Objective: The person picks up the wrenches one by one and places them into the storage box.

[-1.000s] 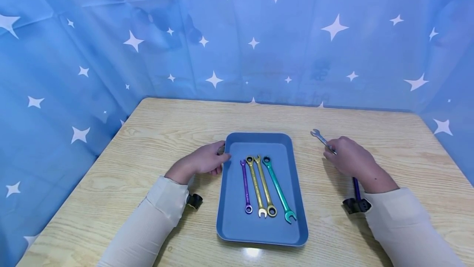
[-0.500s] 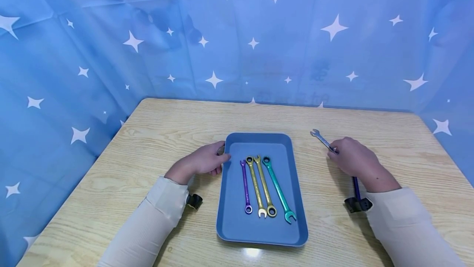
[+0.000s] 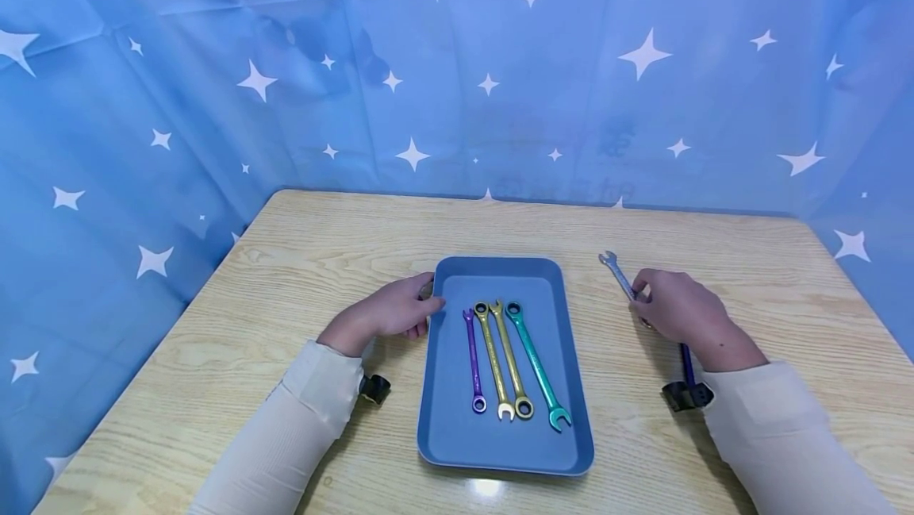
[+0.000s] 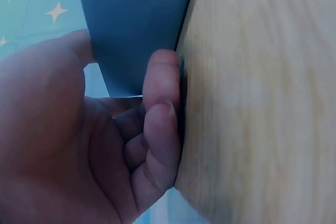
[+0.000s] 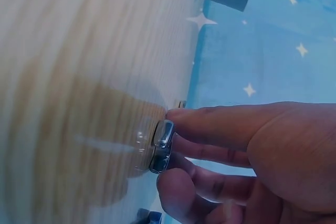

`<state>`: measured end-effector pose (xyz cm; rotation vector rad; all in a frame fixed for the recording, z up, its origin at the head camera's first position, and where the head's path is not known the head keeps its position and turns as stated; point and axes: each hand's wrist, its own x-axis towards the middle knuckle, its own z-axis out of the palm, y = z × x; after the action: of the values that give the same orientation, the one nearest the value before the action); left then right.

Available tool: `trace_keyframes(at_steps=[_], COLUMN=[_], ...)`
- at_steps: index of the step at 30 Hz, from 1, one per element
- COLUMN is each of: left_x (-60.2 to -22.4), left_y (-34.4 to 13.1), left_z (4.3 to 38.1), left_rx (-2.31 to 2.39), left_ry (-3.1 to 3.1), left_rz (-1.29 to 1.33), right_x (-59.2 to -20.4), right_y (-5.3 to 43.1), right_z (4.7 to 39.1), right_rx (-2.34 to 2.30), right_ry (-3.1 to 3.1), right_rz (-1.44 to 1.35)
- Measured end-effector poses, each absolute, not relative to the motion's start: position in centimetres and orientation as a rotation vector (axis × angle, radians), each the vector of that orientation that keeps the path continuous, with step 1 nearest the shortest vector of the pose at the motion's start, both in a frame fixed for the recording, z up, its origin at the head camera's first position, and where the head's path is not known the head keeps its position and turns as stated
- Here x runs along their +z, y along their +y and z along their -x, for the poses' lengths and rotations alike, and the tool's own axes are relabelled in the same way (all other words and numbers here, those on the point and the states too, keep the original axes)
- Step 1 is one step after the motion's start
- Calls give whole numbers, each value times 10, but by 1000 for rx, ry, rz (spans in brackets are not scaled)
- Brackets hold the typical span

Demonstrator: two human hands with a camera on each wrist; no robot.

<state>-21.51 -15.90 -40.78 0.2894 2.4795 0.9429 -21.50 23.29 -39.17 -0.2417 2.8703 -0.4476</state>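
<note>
My left hand (image 3: 391, 307) grips the left rim of a blue tray (image 3: 443, 440), its thumb over the edge and other fingers curled against the outer wall. In the left wrist view the fingers (image 4: 161, 85) lie between tray wall and table. Inside the tray lie a purple wrench (image 3: 474, 360), two gold wrenches (image 3: 493, 356) and a green wrench (image 3: 535, 364). To the right, my right hand (image 3: 678, 307) pinches a silver wrench (image 3: 618, 273) low at the table, its open end pointing away. In the right wrist view the silver wrench's near end (image 5: 161, 146) shows between thumb and fingers.
A dark blue-purple shaft (image 3: 687, 363) shows beneath my right wrist, mostly hidden. Both wrists wear black camera mounts (image 3: 374, 388). The wooden table (image 3: 343, 237) ends at a blue curtain (image 3: 457, 102) with white stars.
The silver wrench has turned, its near end swinging toward me, while my right hand shifted slightly and changed its finger placement. Left hand and tray have stayed still.
</note>
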Motion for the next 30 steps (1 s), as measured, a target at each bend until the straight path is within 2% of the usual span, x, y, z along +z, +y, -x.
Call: trace_keyframes(at_steps=[30], left_x=[-408], left_y=[-159], left_z=[215], left_rx=[933], left_ry=[2477], left_rz=[-284], right_x=[-393], right_y=[231], right_z=[209], right_rx=[-415], right_ry=[2737], right_rz=[290])
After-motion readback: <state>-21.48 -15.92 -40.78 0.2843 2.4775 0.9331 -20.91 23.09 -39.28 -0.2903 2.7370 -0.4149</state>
